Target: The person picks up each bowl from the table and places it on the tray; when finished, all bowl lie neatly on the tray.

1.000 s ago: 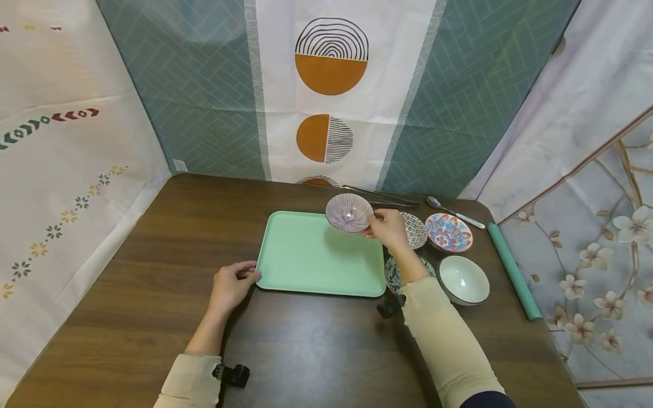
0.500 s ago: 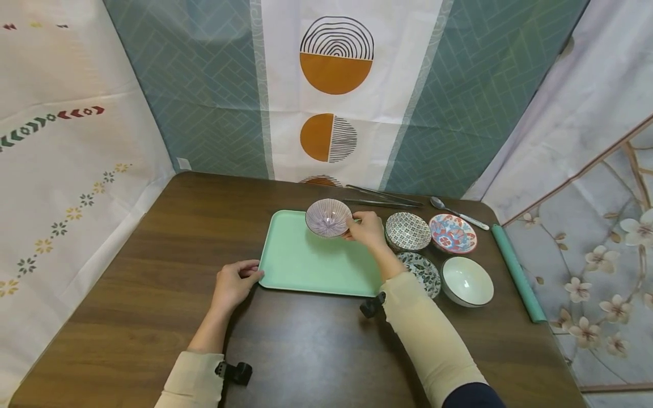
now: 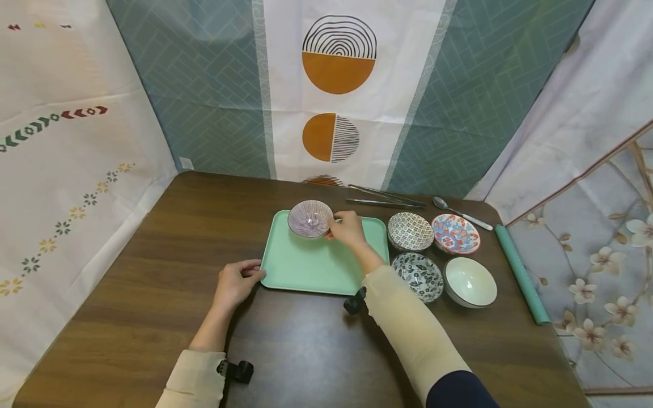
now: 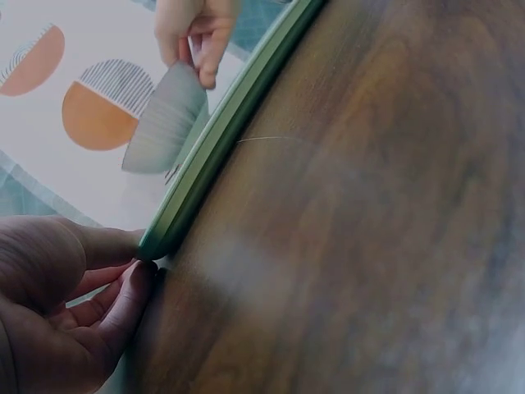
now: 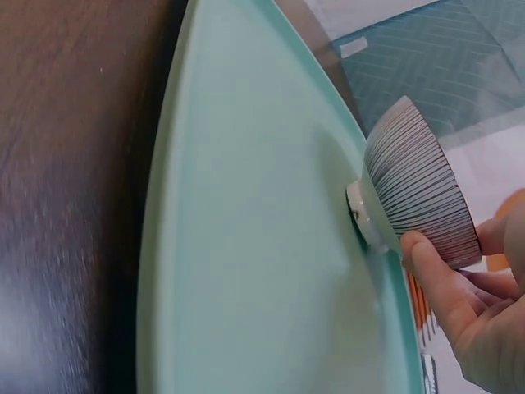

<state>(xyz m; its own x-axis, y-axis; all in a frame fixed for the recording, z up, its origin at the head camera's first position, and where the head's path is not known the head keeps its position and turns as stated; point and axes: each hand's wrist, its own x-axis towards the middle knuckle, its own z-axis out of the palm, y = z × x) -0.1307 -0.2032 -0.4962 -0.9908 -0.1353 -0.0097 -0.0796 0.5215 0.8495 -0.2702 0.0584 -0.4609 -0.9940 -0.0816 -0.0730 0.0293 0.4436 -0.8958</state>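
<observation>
A bowl with fine purple-grey stripes is over the far left part of a light green tray. My right hand pinches the bowl's right side, thumb outside the wall. In the right wrist view the striped bowl's foot is very close to the tray; I cannot tell whether they touch. At the tray's near left corner, my left hand pinches the edge. The left wrist view has that tray corner between thumb and fingers.
Right of the tray stand a checkered bowl, a red-and-blue patterned bowl, a leaf-patterned dish and a white bowl. Behind lie metal chopsticks and a spoon. A green roll lies along the right edge.
My right hand has carried the striped bowl leftward and slightly lower over the tray, uncovering the checkered bowl and leaf-patterned dish. The left hand keeps its grip on the tray corner.
</observation>
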